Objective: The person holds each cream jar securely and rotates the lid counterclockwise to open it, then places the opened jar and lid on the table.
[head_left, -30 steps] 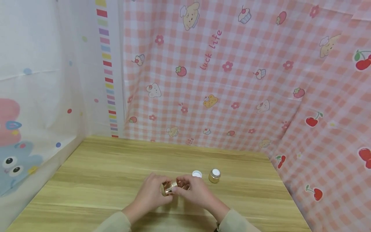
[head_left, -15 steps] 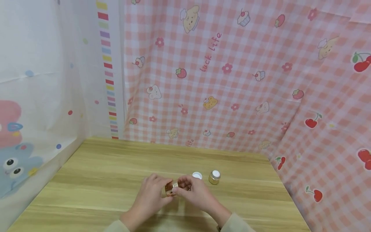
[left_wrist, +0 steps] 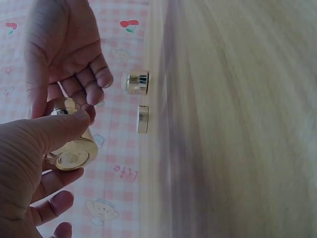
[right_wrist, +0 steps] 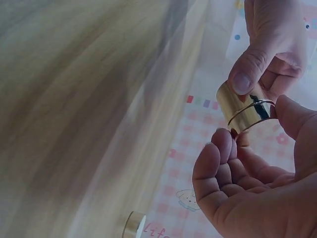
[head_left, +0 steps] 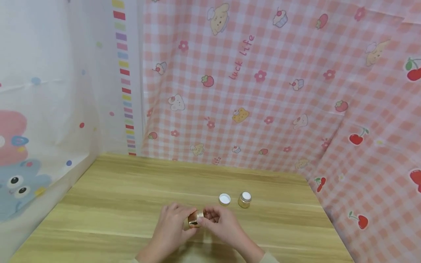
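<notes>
A shiny gold cosmetic jar [head_left: 194, 219] is held above the table between both hands. My left hand [head_left: 172, 226] grips its base end, with the thumb along its side in the left wrist view. At the other end, my right hand [head_left: 223, 223] pinches the jar's gold lid [right_wrist: 248, 118] between thumb and forefinger. A thin seam between lid and body shows in the right wrist view. The right hand's other fingers [right_wrist: 213, 173] curl loosely below. The jar's round base [left_wrist: 73, 156] faces the left wrist camera.
Beyond the hands, a loose lid [head_left: 224, 199] lies with its white inside up. To its right stands a second gold jar [head_left: 245, 200] with a white top. The wood-grain table [head_left: 131, 190] meets a checked pink cloth [head_left: 256, 95] behind and at right.
Both hands have come slightly nearer the person with the jar, which has turned a little between them. The loose lid, partly covered by the right hand before, now shows whole.
</notes>
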`<action>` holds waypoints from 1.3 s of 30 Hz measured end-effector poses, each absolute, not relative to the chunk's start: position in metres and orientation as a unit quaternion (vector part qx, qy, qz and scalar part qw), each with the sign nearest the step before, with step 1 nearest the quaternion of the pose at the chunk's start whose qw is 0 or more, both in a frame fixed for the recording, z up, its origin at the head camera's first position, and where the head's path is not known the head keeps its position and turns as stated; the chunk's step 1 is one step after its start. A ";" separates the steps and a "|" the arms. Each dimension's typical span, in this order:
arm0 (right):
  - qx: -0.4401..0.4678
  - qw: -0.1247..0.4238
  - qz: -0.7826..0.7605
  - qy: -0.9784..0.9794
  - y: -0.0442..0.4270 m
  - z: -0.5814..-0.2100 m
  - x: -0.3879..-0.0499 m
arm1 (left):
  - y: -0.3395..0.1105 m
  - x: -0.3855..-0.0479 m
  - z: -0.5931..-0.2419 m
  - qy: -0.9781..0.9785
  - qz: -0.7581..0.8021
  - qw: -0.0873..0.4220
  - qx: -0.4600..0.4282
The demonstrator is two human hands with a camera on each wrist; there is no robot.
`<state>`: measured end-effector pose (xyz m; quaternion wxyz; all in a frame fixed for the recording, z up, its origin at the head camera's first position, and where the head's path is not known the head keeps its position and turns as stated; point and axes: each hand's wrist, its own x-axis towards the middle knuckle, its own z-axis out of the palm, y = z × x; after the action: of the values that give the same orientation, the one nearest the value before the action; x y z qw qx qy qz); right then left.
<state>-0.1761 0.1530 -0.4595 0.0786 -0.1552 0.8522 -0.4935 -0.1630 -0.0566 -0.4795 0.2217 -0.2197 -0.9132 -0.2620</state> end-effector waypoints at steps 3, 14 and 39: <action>-0.153 0.089 -0.503 0.846 0.155 -0.460 -0.174 | -0.056 -0.162 -0.481 -0.914 -0.265 0.216 -0.219; -0.152 0.069 -0.505 0.847 0.150 -0.467 -0.172 | -0.051 -0.160 -0.487 -0.920 -0.207 0.241 -0.230; -0.217 0.034 -0.441 0.870 0.152 -0.459 -0.173 | -0.053 -0.171 -0.488 -0.878 -0.242 0.291 -0.293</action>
<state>-0.1734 0.1524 -0.4590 0.0342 -0.2165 0.8701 -0.4414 -0.1715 -0.0530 -0.4880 0.2908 -0.2932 -0.8781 -0.2417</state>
